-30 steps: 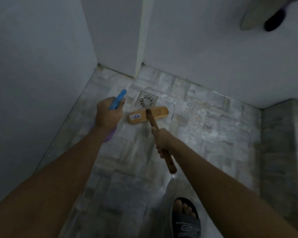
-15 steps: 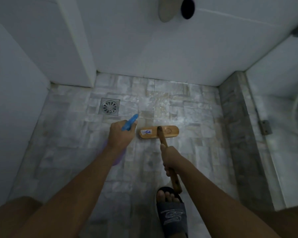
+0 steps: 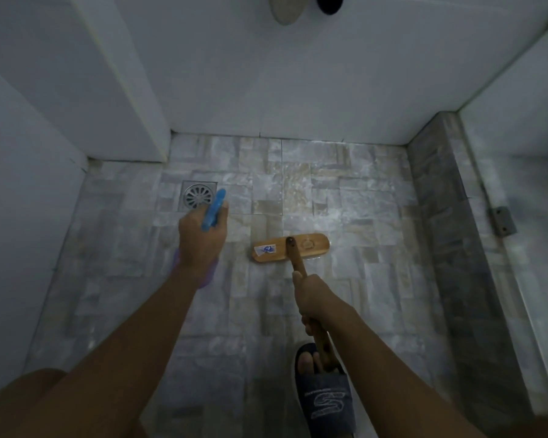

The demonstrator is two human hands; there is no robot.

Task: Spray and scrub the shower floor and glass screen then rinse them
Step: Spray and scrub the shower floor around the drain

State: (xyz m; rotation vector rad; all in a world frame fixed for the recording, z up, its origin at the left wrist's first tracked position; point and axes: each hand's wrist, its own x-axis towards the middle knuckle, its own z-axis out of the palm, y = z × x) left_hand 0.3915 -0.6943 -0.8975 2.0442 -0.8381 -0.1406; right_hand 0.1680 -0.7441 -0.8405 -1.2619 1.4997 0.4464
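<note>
My left hand [image 3: 200, 240] grips a spray bottle [image 3: 214, 210] with a blue nozzle that points away over the floor; its purple body shows under my wrist. My right hand [image 3: 312, 298] holds the wooden handle of a scrub brush [image 3: 290, 248], whose flat wooden head lies on the stone-tiled shower floor [image 3: 345, 200] right of centre. The glass screen [image 3: 519, 159] stands along the right side, above a dark stone kerb [image 3: 450, 216].
A square metal drain [image 3: 198, 196] sits in the floor just beyond my left hand. White walls close the left and far sides. My right foot in a dark slide sandal [image 3: 325, 393] stands near the bottom. A metal hinge [image 3: 502, 221] is on the screen.
The view swung right, revealing the kerb and screen. The brush head slid right, away from the drain. The spray bottle hand now sits beside the drain.
</note>
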